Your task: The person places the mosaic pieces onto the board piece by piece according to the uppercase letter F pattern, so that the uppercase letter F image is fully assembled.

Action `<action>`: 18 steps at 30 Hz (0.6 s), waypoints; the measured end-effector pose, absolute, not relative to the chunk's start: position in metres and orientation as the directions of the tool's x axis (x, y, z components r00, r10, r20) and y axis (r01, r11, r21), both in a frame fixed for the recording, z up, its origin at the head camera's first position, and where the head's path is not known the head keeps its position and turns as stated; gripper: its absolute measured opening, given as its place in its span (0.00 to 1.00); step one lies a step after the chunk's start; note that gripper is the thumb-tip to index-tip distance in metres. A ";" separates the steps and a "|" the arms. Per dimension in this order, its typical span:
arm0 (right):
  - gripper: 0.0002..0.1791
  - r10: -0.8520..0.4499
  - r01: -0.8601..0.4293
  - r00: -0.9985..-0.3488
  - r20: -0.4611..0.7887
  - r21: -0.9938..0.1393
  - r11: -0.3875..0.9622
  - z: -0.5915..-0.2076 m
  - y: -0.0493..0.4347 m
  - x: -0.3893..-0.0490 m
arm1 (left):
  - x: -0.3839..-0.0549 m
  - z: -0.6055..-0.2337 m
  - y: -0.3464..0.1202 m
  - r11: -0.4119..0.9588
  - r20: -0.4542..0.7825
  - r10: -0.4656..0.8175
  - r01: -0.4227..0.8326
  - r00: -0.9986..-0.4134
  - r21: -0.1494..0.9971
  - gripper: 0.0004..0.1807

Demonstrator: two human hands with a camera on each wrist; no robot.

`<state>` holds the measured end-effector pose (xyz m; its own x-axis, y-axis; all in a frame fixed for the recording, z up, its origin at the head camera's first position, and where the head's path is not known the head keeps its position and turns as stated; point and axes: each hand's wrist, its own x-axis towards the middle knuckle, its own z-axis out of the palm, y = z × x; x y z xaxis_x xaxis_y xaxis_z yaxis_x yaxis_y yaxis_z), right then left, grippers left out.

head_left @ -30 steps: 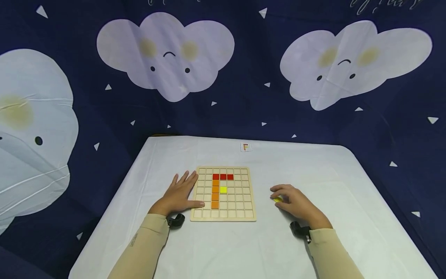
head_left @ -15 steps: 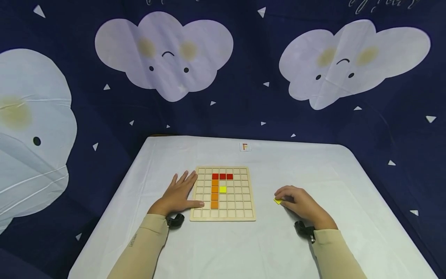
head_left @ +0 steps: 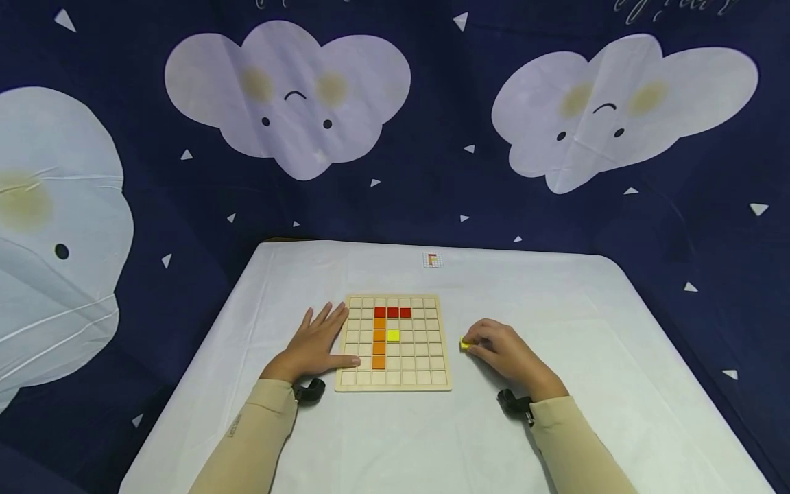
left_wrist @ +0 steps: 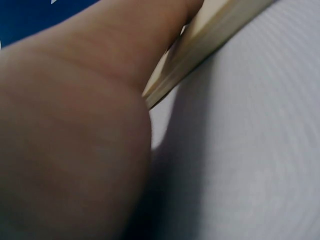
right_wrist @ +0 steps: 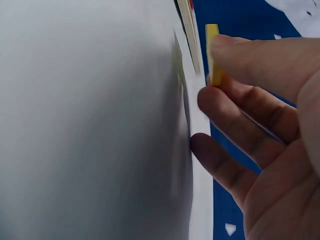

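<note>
A square wooden grid board (head_left: 420, 365) lies on the white table, with three red tiles (head_left: 393, 313) in a row, a column of several orange tiles (head_left: 379, 335) below the leftmost red one, and one yellow tile (head_left: 393, 335) beside that column. My left hand (head_left: 311, 346) rests with spread, straight fingers along the board's left edge, the thumb lying over its lower left cells. To the right of the board my right hand (head_left: 506, 350) pinches another yellow tile (right_wrist: 213, 55) between thumb and fingertips. In the right wrist view that tile stands on edge, its other fingers loosely curved.
A small printed card (head_left: 433, 260) with a coloured grid pattern lies near the far edge of the white table (head_left: 555, 295). Behind the table hangs a dark blue cloth (head_left: 432, 206) with cloud faces and small white triangles.
My right hand first shifted slightly right over the table with the yellow tile, then moved left with it toward the board. My left hand and the board have stayed put.
</note>
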<state>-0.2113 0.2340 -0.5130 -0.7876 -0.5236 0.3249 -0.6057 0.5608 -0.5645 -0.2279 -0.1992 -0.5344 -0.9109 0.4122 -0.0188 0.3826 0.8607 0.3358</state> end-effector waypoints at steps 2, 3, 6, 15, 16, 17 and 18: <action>0.09 -0.529 -0.612 -0.782 0.330 -0.565 0.553 -0.512 0.222 -0.215 | -0.228 -0.533 -0.199 0.862 -0.022 0.411 0.380 -0.911 0.337 0.71; 0.08 -0.534 -0.616 -0.778 0.330 -0.566 0.548 -0.511 0.215 -0.216 | -0.228 -0.533 -0.199 0.862 -0.024 0.410 0.379 -0.912 0.337 0.71; 0.07 -0.554 -0.629 -0.766 0.326 -0.559 0.540 -0.507 0.196 -0.220 | -0.227 -0.531 -0.199 0.861 -0.028 0.411 0.378 -0.911 0.339 0.71; 0.04 -0.607 -0.649 -0.742 0.283 -0.528 0.548 -0.500 0.151 -0.231 | -0.227 -0.532 -0.200 0.860 -0.024 0.411 0.379 -0.911 0.341 0.71; 0.04 -0.611 -0.650 -0.742 0.276 -0.521 0.553 -0.499 0.147 -0.233 | -0.227 -0.532 -0.200 0.862 -0.025 0.411 0.379 -0.911 0.338 0.71; 0.03 -0.615 -0.651 -0.741 0.270 -0.516 0.557 -0.498 0.144 -0.234 | -0.227 -0.533 -0.200 0.864 -0.028 0.409 0.378 -0.912 0.333 0.71; 0.03 -0.620 -0.652 -0.739 0.263 -0.512 0.560 -0.498 0.140 -0.235 | -0.227 -0.532 -0.200 0.867 -0.032 0.406 0.374 -0.913 0.330 0.71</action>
